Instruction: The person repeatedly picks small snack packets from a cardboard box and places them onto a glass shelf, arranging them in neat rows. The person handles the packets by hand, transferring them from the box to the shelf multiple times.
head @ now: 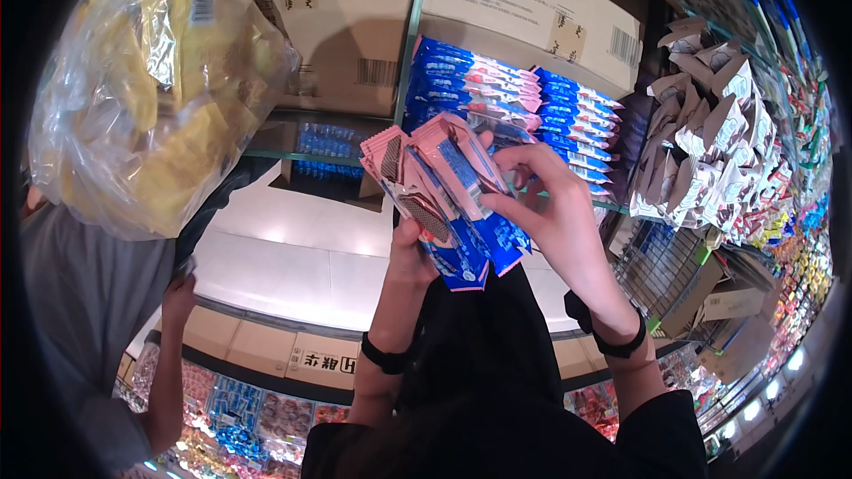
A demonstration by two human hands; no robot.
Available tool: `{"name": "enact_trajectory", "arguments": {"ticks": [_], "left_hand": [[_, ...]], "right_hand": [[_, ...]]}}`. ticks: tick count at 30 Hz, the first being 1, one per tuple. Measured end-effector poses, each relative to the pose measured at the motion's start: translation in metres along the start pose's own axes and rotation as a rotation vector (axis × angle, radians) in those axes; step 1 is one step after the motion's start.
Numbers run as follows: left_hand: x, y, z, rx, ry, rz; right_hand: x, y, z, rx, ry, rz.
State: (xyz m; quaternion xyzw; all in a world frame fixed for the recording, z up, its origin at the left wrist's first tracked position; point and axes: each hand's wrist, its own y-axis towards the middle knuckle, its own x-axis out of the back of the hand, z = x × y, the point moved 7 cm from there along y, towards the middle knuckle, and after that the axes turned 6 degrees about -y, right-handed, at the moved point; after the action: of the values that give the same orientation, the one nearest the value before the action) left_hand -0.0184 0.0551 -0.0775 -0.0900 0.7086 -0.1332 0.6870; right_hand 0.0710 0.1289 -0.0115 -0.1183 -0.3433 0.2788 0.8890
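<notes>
My left hand grips a small stack of pink-and-blue snack packets from below, their printed wafer pictures facing up. On the stack's right side, my right hand has its thumb and fingers around another pink-and-blue packet, whose back with small print shows. Both hands are in front of a glass-edged shelf. Just beyond the fingers, a row of blue, pink and white packets stands packed on that shelf. A second row of blue-and-white packets adjoins it on the right. The fingertips of my right hand are partly hidden.
Cardboard cartons stand behind the rows. At left, a person in a grey shirt is beside a large clear bag of yellow packets. Brown-and-white packets fill the right side above a wire shopping cart. Candy bins lie behind me.
</notes>
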Motion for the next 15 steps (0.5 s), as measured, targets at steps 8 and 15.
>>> {"name": "enact_trajectory", "arguments": {"ticks": [8, 15], "left_hand": [[0.002, -0.008, 0.0, 0.008, -0.154, -0.022], [0.004, -0.007, -0.012, -0.056, -0.26, 0.106]], "right_hand": [[0.012, 0.008, -0.019, -0.131, 0.57, 0.021], [0.028, 0.012, -0.025, -0.228, 0.992, 0.121]]}}
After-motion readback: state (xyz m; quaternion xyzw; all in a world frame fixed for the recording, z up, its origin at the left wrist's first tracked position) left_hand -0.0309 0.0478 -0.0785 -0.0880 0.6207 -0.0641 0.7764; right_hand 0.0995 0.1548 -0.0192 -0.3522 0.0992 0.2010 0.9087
